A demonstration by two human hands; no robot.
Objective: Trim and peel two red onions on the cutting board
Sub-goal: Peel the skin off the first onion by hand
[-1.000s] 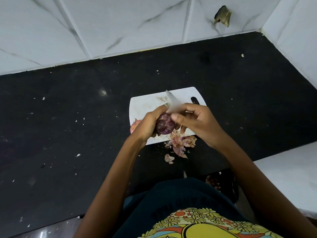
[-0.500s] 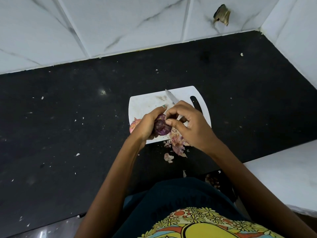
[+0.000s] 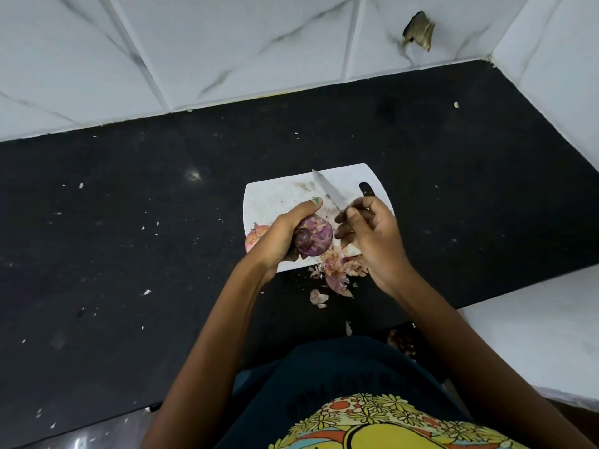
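Since before, right hand [image 3: 372, 234] has pulled off the onion [image 3: 313, 238], pinching the knife [image 3: 327, 189]. Left hand [image 3: 282, 234] clasps the onion over the board [image 3: 278, 196]; peels [image 3: 337, 270] lie at the board's near edge.

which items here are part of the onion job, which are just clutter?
Job:
- red onion gripped in left hand
- second onion, behind that hand
- knife in right hand
- cutting board
- peeled skins

Lying about:
- white crumbs on black counter
- broken tile hole
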